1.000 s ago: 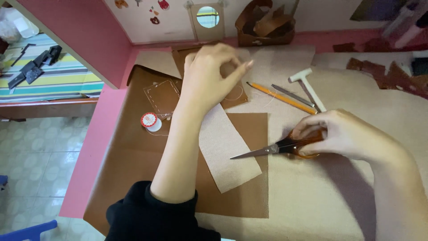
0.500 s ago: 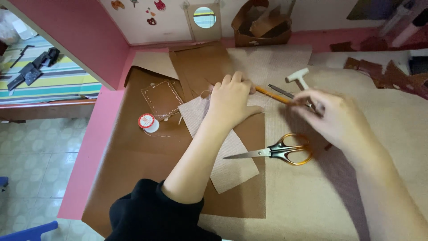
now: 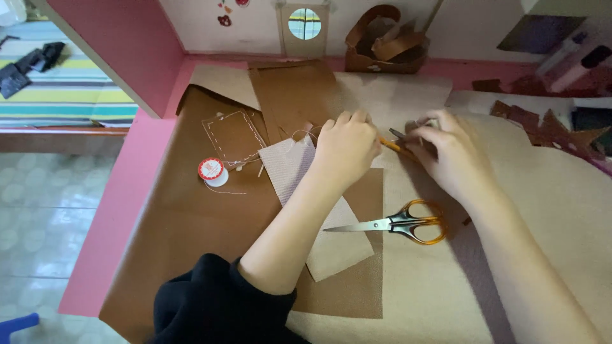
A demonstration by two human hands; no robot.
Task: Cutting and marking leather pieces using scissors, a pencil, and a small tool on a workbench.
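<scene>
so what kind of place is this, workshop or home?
Likely a home craft corner for leather or fabric sewing. Brown leather-like sheets cover a pink table, with scissors and a thread spool lying out, and tiled floor alongside.

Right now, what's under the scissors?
The scissors lie closed on beige fabric, blade tip reaching the brown leather sheet by the beige strip. Whatever lies beneath the fabric is covered.

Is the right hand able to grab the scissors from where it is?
Probably yes. The scissors lie flat on the beige cloth with nothing on top of them, just below the right hand. That hand is up by the pencil, so it would only need to draw back.
</scene>
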